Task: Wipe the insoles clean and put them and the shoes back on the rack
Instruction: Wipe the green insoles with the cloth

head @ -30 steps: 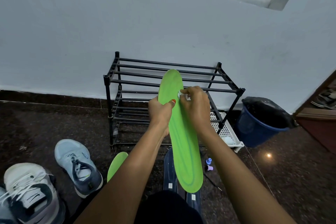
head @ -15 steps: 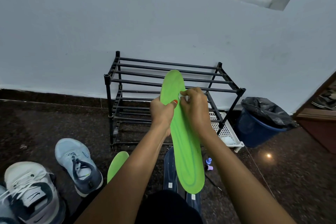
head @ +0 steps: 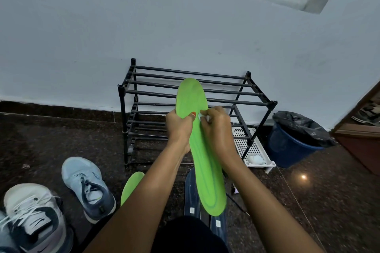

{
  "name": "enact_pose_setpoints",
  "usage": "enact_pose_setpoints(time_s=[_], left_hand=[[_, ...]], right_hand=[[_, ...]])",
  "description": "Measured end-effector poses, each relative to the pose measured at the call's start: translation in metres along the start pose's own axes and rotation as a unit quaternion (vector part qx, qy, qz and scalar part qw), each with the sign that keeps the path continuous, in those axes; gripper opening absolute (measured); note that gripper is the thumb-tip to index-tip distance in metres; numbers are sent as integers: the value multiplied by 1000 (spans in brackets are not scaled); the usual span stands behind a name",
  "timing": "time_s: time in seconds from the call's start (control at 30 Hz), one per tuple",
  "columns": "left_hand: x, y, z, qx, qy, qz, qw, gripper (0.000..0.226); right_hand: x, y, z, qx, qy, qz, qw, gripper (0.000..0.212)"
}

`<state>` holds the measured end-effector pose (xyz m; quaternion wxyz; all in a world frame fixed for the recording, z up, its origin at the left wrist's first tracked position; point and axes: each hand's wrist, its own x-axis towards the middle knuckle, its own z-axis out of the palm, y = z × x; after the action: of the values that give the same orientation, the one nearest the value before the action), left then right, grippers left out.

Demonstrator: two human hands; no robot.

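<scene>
A long bright green insole (head: 205, 170) is held upright in front of the black shoe rack (head: 226, 93). My left hand (head: 180, 127) grips its left edge near the toe end, thumb across the face. My right hand (head: 216, 129) pinches a small white wipe (head: 203, 117) against the insole's upper face. A second green insole (head: 131, 185) lies on the floor, partly hidden by my left forearm. Two dark blue insoles (head: 192, 195) lie under the held one. A light blue shoe (head: 88, 187) and a white and grey shoe (head: 33, 217) stand at lower left.
A white perforated tray (head: 253, 150) holding a white wad sits beside the rack's right leg. A blue bin (head: 292, 144) with a black liner stands further right. A brown doorway edge (head: 362, 129) is at far right. The floor is dark polished stone.
The view has shifted slightly and the insole tilted a little. My right hand with the wipe stays near the same spot on the insole's upper part.
</scene>
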<state>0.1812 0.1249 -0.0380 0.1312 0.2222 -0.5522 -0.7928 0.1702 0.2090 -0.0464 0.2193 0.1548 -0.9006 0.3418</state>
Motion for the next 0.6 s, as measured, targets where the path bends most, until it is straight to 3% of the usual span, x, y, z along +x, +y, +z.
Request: enact_pose_setpoints(time_s=[0.1,0.33,0.6], left_hand=[[-3,-2,0,-2,5,-12,1000,15],[4,-1,-3,-27,46,1,999,16],[-2,-3,1,-19,11,-13,1000,15]], right_hand=[[17,3,0,-1,10,26,1000,19],[-10,-3,5,9,-22,-10,1000,21],[11,6,-1,29,7,37,999,20]])
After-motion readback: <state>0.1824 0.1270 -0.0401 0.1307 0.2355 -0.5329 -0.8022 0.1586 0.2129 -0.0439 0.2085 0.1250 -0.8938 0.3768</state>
